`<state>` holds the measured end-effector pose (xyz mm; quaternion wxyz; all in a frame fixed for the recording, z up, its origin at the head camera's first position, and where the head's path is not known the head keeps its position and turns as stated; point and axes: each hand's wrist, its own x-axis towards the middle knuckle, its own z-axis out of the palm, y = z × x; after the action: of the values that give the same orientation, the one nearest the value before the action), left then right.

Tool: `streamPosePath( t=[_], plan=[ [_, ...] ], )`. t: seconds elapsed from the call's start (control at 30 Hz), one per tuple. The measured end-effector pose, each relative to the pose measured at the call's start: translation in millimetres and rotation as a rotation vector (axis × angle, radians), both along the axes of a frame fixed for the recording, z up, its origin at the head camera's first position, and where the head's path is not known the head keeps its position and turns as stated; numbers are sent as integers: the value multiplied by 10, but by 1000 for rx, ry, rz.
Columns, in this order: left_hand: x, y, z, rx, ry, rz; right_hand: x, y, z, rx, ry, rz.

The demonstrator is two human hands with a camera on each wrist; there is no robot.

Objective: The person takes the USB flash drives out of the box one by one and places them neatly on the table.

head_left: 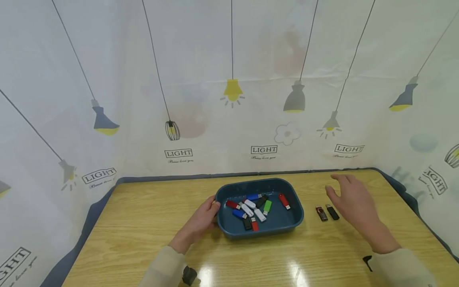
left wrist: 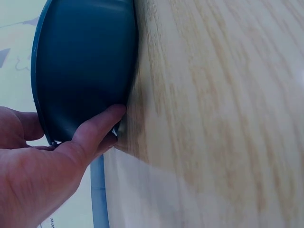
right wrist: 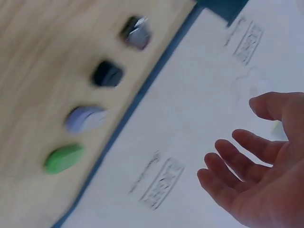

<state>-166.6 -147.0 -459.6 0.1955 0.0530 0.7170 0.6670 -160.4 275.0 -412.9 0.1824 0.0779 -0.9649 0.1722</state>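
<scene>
A dark blue plastic tray (head_left: 258, 234) rests on the table, with a loose pile of USB sticks inside. A white USB stick (head_left: 246, 209), a green one (head_left: 267, 207) and a red one (head_left: 284, 201) are among them. My left hand (head_left: 198, 223) grips the tray's left end, thumb and fingers pinching its wall. My right hand (head_left: 356, 201) hovers right of the tray, fingers loosely bent and holding nothing. Near it lie a dark red-and-silver USB stick (head_left: 321, 213) and a black one (head_left: 332, 212). The right wrist view shows a bluish-purple stick (right wrist: 85, 118) and a green stick (right wrist: 64, 158) in the same row.
The wood-grain table (head_left: 143, 223) has a dark blue border at its back and sides. Behind it hangs a pale curtain (head_left: 222, 119) printed with lamps. A small dark object (head_left: 189, 275) is by the left sleeve.
</scene>
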Motion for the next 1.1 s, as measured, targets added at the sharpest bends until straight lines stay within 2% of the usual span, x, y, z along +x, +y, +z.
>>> streamPosePath(
  t=[0.1,0.23,0.5,0.7,0.83,1.1],
  plan=[
    [0,25,13,-23,5,19,14,-254,79,-6,55,56],
    [11,22,41,-44,4,47,22,-614,134,1,25,124],
    [17,13,58,-23,-15,44,-79,-1121,34,76,-9,238],
    [29,10,57,0,-16,8,-202,-1306,-82,166,-140,234],
    [38,7,53,13,-14,2,-269,-1358,-142,200,-188,218],
    [45,1,50,24,-10,-10,-376,-1428,-174,251,-302,135]
  ],
)
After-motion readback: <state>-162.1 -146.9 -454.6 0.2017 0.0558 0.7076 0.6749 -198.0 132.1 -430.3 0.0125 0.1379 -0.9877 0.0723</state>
